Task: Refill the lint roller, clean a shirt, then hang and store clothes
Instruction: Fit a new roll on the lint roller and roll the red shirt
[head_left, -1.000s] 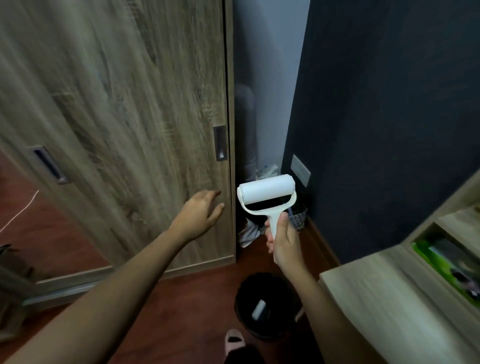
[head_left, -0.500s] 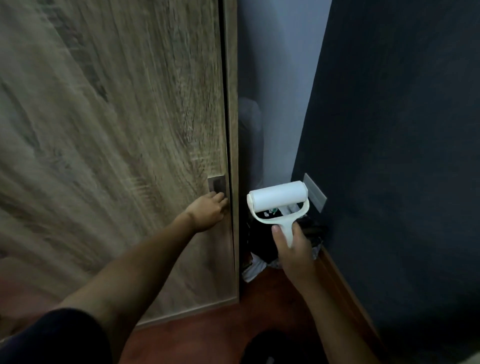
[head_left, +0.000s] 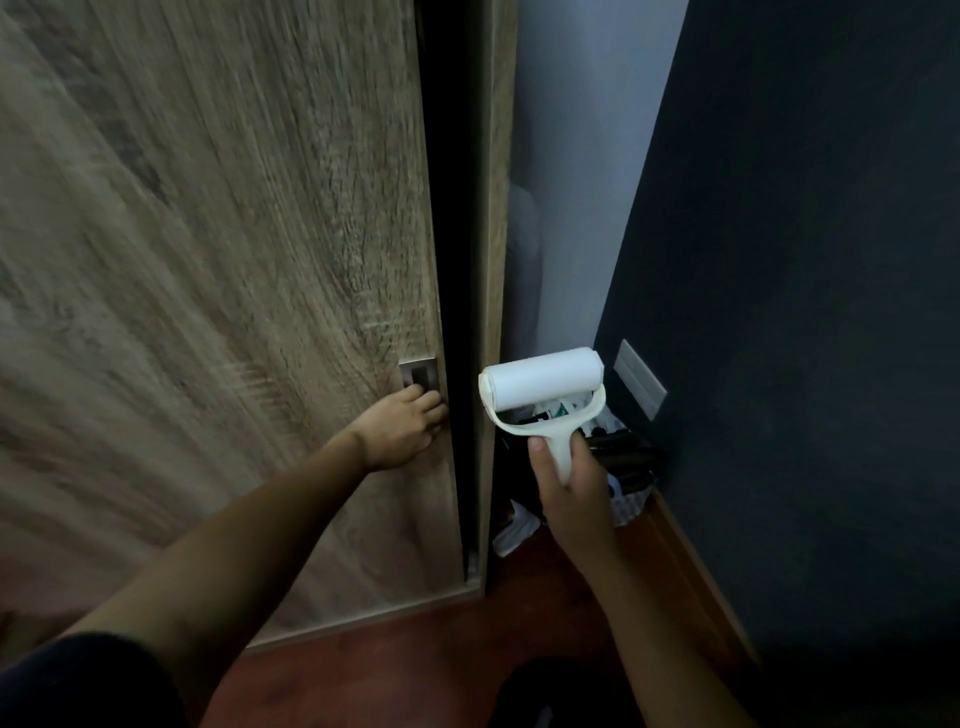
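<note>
Lint roller (head_left: 543, 387) is standing upright in the right hand (head_left: 571, 478), whose fingers are wrapping its white handle, just right of the wardrobe door (head_left: 234, 260). Its roll is looking clean and white, so the refill is reading as done. No shirt is showing, so cleaning, hanging and storing are all looking left to do.

The left hand (head_left: 400, 431) is hooking its fingers into the recessed pull (head_left: 418, 375) at the door's right edge. A narrow dark gap (head_left: 447, 260) is showing between that edge and the wardrobe's side panel (head_left: 493, 208), so the door is looking barely open. Open room for it is lying to the left.

On the right, space is running tight. The roller is hanging close beside the side panel, with a basket of clutter (head_left: 628, 467) just beyond it and the dark wall (head_left: 805, 312) near.
</note>
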